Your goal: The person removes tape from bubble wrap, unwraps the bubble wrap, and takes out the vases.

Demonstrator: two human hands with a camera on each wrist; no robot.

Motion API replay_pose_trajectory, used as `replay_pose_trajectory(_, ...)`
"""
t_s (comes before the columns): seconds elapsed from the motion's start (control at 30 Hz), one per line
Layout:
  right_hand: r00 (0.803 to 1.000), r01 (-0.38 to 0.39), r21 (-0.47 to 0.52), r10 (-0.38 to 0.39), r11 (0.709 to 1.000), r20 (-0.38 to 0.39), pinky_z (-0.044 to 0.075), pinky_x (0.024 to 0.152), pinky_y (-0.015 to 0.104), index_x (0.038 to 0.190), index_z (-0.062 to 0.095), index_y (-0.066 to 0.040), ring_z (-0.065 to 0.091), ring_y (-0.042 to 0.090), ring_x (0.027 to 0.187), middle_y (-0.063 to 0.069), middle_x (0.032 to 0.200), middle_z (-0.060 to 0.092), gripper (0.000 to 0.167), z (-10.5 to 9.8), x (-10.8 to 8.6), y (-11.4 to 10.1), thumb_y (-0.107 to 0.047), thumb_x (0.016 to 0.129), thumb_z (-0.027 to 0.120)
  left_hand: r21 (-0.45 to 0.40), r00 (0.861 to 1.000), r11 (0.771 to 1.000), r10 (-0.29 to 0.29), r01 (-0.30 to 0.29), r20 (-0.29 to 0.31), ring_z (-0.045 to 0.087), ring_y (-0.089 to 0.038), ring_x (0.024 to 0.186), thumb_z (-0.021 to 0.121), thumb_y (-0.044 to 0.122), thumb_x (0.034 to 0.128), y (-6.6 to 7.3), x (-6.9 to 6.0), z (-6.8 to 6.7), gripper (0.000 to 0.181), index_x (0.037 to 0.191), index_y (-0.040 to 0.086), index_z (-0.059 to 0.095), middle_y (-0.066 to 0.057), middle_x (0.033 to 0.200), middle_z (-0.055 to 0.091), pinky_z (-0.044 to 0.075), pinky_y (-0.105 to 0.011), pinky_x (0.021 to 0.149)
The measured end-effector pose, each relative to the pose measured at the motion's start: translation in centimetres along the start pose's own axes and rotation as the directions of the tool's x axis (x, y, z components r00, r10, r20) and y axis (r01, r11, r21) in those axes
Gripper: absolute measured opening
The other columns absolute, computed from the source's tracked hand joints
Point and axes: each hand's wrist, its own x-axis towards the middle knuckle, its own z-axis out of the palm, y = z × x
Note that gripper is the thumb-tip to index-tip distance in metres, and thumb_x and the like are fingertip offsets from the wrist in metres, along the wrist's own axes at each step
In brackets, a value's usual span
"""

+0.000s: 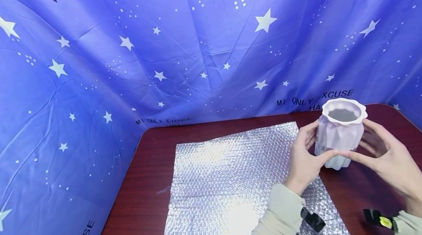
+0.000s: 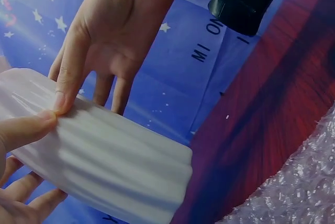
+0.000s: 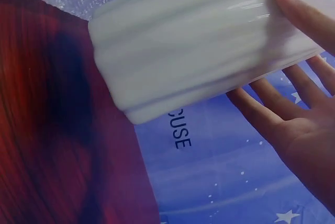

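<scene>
Between both hands stands a pale pinkish-white vase (image 1: 341,136) with a scalloped rim and fluted, faceted sides. Its mouth faces up and shows a grey inside. My left hand (image 1: 304,160) holds it from the left, and my right hand (image 1: 389,154) from the right. The thumbs meet across the front while the other fingers lie along the sides, partly hidden behind it. In the left wrist view the vase's ribbed wall (image 2: 115,156) appears close up, and its base looks raised off the table. The right wrist view shows the same smooth wall (image 3: 183,46) above the right fingers.
A sheet of silvery bubble wrap (image 1: 230,180) lies on the dark red wooden table (image 1: 145,176), left of the vase. Behind and to the sides hangs a blue cloth (image 1: 197,44) with white stars and black lettering. Black straps (image 1: 313,219) sit at both wrists.
</scene>
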Motion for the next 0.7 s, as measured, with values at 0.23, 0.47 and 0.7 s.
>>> replay_pose_trajectory(0.23, 1.000, -0.021, -0.049, 0.020, 0.999, -0.022, 0.044, 0.091, 0.003, 0.151, 0.036, 0.000, 0.057, -0.005, 0.115, -0.008, 0.132, 0.057, 0.096, -0.1, -0.2, 0.5, 0.038, 0.067, 0.062, -0.003, 1.000, 1.000, -0.024, 0.024, 0.008, 0.054, -0.007, 0.127, 0.085, 0.008, 0.0766, -0.4, -0.2, 0.5, 0.077, 0.143, 0.016, 0.047, 0.002, 0.142, 0.056, 0.045, -0.014, 0.101)
replay_pose_trajectory(0.47, 0.998, -0.053, -0.067, 0.051, 0.996, -0.030, 0.046, 0.087, 0.004, 0.151, 0.038, -0.003, 0.060, -0.006, 0.110, -0.011, 0.129, 0.059, 0.096, -0.6, -0.3, 1.2, 0.037, 0.068, 0.063, -0.003, 0.999, 0.999, -0.052, 0.052, 0.016, 0.053, -0.006, 0.127, 0.084, 0.009, 0.0780, -1.1, -0.4, 1.0, 0.077, 0.144, 0.018, 0.046, 0.003, 0.142, 0.056, 0.045, -0.015, 0.102)
replay_pose_trajectory(0.7, 0.997, -0.073, -0.122, 0.068, 0.990, -0.038, 0.046, 0.086, 0.003, 0.151, 0.039, -0.006, 0.059, -0.007, 0.110, -0.014, 0.128, 0.059, 0.095, -1.0, -0.3, 1.6, 0.034, 0.068, 0.066, 0.000, 0.998, 0.998, -0.065, 0.065, 0.016, 0.053, -0.006, 0.128, 0.083, 0.008, 0.0779, -1.6, -0.6, 1.5, 0.077, 0.145, 0.019, 0.046, 0.004, 0.143, 0.055, 0.045, -0.016, 0.102)
